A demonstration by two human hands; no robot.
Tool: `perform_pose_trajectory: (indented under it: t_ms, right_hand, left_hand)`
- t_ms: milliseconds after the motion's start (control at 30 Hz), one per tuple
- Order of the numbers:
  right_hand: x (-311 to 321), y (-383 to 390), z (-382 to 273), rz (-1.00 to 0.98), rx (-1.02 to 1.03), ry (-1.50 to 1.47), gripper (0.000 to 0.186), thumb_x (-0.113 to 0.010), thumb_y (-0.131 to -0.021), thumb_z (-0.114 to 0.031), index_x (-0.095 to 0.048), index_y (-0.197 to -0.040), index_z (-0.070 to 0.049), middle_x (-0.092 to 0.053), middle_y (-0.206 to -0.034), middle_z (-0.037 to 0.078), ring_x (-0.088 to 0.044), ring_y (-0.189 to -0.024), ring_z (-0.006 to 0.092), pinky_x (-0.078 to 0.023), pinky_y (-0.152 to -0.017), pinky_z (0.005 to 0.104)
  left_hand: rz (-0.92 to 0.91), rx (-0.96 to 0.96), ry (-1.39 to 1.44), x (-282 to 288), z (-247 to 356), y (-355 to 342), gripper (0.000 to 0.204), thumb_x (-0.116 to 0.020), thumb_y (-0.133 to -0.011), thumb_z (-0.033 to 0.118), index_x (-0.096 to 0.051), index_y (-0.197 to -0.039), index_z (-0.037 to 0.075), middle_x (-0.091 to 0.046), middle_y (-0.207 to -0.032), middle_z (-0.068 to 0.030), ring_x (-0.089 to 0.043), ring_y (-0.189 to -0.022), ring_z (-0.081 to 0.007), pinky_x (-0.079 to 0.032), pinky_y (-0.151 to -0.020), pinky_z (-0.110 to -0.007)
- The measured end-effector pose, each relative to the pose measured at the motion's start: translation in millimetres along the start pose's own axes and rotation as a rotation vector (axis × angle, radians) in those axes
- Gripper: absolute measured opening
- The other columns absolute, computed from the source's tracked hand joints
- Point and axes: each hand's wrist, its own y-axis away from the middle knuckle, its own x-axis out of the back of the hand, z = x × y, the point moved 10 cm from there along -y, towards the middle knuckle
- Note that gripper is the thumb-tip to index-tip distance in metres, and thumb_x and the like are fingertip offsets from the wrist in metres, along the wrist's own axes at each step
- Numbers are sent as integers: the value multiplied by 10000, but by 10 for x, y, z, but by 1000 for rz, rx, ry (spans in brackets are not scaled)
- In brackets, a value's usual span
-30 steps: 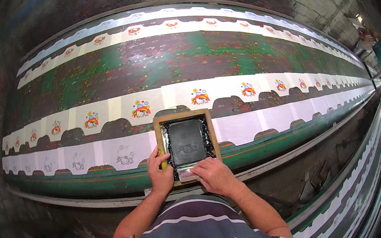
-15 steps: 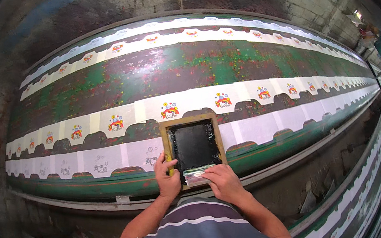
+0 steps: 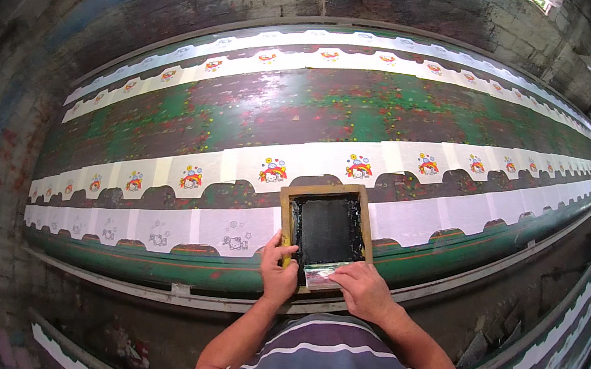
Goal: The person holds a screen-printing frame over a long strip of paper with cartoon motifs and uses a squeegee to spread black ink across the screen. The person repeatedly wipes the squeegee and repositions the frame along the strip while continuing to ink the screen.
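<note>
A wooden-framed printing screen, its mesh dark with black ink, lies over the near row of white fabric pieces. My left hand grips the screen's left side near its front corner, thumb reaching over the rim beside a yellow patch. My right hand is closed on a squeegee with a pale, ink-smeared handle, held across the front end of the screen. Left of the screen, the fabric pieces carry black outline drawings; those to the right look plain. The fabric under the screen is hidden.
A long green and dark table, speckled with paint, stretches left to right. Beyond the near row runs a row with coloured prints, and more rows lie farther back. A rail borders the near edge. Another table stands at right.
The view has turned, showing more of the left side. The screen sits slightly farther right along the row and less tilted, uncovering the nearest outline drawing. Both hands keep their grips.
</note>
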Motion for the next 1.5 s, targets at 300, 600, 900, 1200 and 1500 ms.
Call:
perform_pose_trajectory:
  t_ms: [300,600,900,1200,1500]
  right_hand:
    - [-242,-229,-51,-259,58,250,393,-779,-841,-64,-777,-1232,-109,-725,-1099,87,-705,-1079,337,-573,-944,459]
    - [-260,-1006,614,-550,-88,104,355,-726,-887,-31,-818,-1220,-113,-763,-1140,169,-735,-1152,405,-606,-1038,518]
    - [-159,-1689,984,-178,-135,218,386,-729,-872,-17,-830,-1229,-123,-779,-1139,161,-752,-1162,388,-613,-1025,515]
    - [-301,-1001,473,-220,-9,230,383,-772,-831,-11,-819,-1193,-123,-743,-1038,127,-723,-1015,370,-583,-890,512]
    - [-285,-377,-41,-220,7,217,421,-779,-818,-37,-789,-1232,-112,-751,-1096,97,-701,-1032,340,-550,-907,482]
  left_hand:
    - [-5,42,46,-60,-145,17,381,-705,-782,-71,-823,-1121,57,-626,-1614,-287,-586,-1458,-441,-420,-1260,-509]
    - [2,79,39,-53,-240,17,286,-720,-890,-34,-831,-1140,48,-643,-1605,-272,-611,-1442,-423,-450,-1243,-494]
    - [-31,120,85,-28,-284,4,331,-701,-951,-32,-806,-1259,26,-640,-1601,-280,-608,-1480,-418,-436,-1269,-484]
    - [-46,125,64,-39,-258,-1,449,-687,-927,-50,-747,-1368,6,-626,-1608,-262,-583,-1499,-414,-431,-1281,-490]
    - [-14,107,63,-33,-176,-23,463,-714,-911,-30,-748,-1371,10,-621,-1610,-262,-585,-1471,-422,-429,-1271,-500]
